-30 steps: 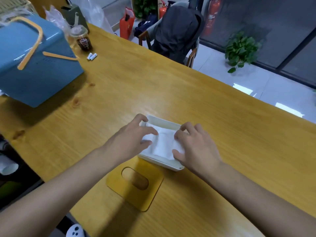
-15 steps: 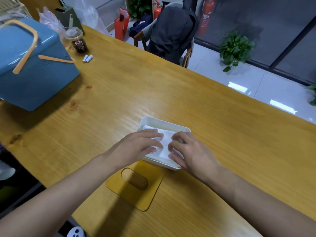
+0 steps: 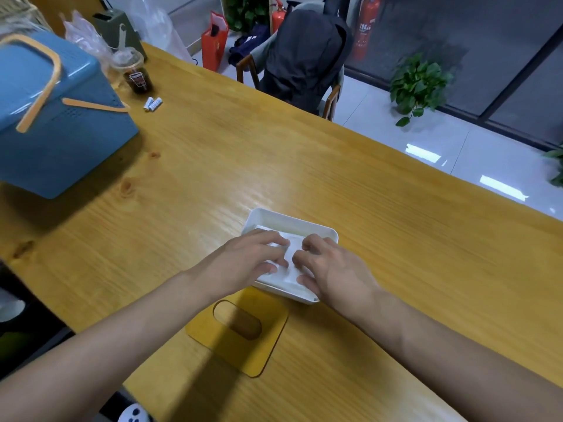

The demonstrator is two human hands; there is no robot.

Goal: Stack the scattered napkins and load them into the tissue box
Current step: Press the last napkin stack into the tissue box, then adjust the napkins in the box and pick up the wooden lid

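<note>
Left hand [image 3: 243,263], right hand [image 3: 335,271]: both bare. Forearms bare too, uncovered right to frame edges.

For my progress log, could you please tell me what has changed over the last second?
The left hand and right hand slid inward over the napkins, from the stack's opposite edges to near its middle, pressing it. Nothing was grasped or released. The tissue box and wooden lid stayed put.
</note>
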